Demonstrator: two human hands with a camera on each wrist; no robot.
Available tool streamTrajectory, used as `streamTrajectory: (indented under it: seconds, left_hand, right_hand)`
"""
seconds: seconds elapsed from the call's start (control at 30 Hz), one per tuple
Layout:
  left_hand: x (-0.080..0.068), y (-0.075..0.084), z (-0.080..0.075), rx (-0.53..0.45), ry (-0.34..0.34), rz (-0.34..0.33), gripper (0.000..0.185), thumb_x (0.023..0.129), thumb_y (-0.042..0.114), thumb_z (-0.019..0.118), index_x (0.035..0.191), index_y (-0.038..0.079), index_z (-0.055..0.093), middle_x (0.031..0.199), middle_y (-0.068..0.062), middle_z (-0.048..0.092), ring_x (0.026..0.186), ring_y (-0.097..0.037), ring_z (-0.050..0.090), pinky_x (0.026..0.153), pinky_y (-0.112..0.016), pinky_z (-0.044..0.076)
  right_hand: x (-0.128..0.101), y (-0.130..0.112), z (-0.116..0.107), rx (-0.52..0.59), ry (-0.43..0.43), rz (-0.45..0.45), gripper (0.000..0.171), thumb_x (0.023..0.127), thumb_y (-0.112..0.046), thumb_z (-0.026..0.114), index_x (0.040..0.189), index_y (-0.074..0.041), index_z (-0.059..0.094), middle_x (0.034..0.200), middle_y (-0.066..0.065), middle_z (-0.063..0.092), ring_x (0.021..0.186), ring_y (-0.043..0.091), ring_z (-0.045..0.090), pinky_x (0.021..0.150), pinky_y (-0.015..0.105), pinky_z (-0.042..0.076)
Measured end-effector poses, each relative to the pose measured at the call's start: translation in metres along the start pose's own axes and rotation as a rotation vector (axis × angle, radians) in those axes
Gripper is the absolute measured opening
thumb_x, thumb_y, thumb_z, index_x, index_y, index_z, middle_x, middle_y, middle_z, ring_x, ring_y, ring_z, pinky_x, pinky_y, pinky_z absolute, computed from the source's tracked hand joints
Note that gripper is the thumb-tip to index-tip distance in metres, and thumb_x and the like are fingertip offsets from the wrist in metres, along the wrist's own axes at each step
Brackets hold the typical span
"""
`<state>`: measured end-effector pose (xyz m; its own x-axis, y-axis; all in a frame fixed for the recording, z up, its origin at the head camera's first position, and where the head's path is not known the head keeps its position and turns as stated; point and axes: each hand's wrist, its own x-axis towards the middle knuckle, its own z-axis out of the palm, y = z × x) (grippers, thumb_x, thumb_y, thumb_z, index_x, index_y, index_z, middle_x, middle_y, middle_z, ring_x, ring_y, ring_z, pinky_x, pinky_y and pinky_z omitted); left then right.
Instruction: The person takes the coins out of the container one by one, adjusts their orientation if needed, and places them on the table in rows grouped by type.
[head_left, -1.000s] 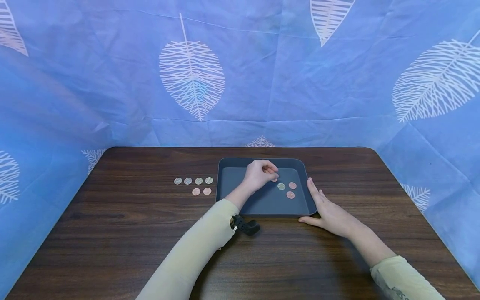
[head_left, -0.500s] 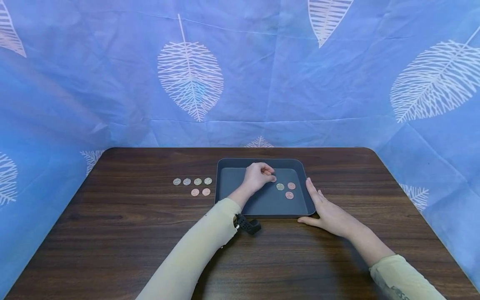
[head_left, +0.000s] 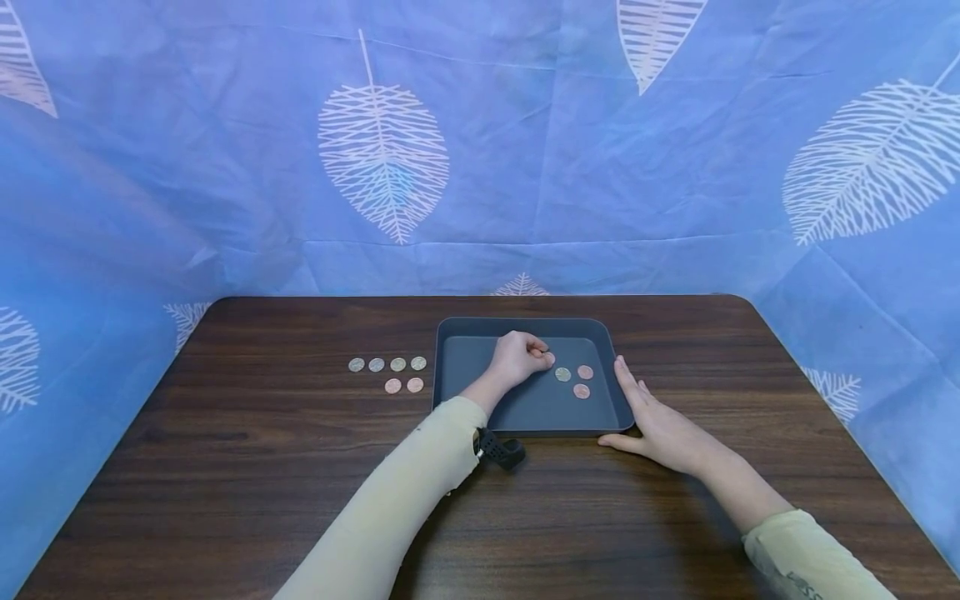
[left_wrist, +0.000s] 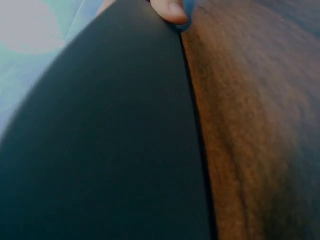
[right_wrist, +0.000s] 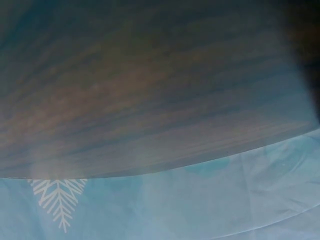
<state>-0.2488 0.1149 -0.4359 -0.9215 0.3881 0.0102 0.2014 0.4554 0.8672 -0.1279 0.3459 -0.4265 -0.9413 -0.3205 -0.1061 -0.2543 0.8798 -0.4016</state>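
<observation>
On the dark wooden table, a black strap lies just before the near edge of the dark tray. The right hand rests flat, fingers straight, against the tray's near right corner. Inside the tray lie three coins. The left hand, fingers curled, pinches a coin, mostly hidden, low over the tray floor. Six more coins lie left of the tray.

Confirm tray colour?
Dark grey, near black: the tray holding the coins. Shows best in the head view.
</observation>
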Motion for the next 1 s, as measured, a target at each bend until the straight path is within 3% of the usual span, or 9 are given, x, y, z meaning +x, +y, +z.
streamTrajectory:
  seconds: [0.47, 1.0]
  left_hand:
    - [0.0001, 0.0014, 0.0026, 0.112, -0.01, 0.0, 0.013, 0.084, 0.015, 0.076, 0.089, 0.005, 0.069, 0.076, 0.0, 0.059, 0.068, -0.011, 0.054, 0.062, -0.023, 0.045]
    - [-0.0023, 0.0035, 0.0007, 0.093, -0.009, 0.018, 0.014, 0.085, 0.011, 0.074, 0.08, 0.007, 0.062, 0.071, 0.001, 0.054, 0.063, -0.011, 0.05, 0.059, -0.023, 0.042]
  right_hand:
    - [-0.001, -0.0016, -0.0012, 0.01, -0.004, -0.002, 0.113, 0.083, -0.063, 0.06, 0.152, -0.014, -0.014, 0.158, 0.016, -0.002, 0.136, 0.052, 0.015, 0.095, 0.063, 0.034]
    - [-0.0008, -0.0003, -0.0005, 0.023, -0.005, -0.003, 0.113, 0.082, -0.064, 0.06, 0.152, -0.015, -0.015, 0.158, 0.016, -0.002, 0.135, 0.053, 0.015, 0.095, 0.064, 0.034]
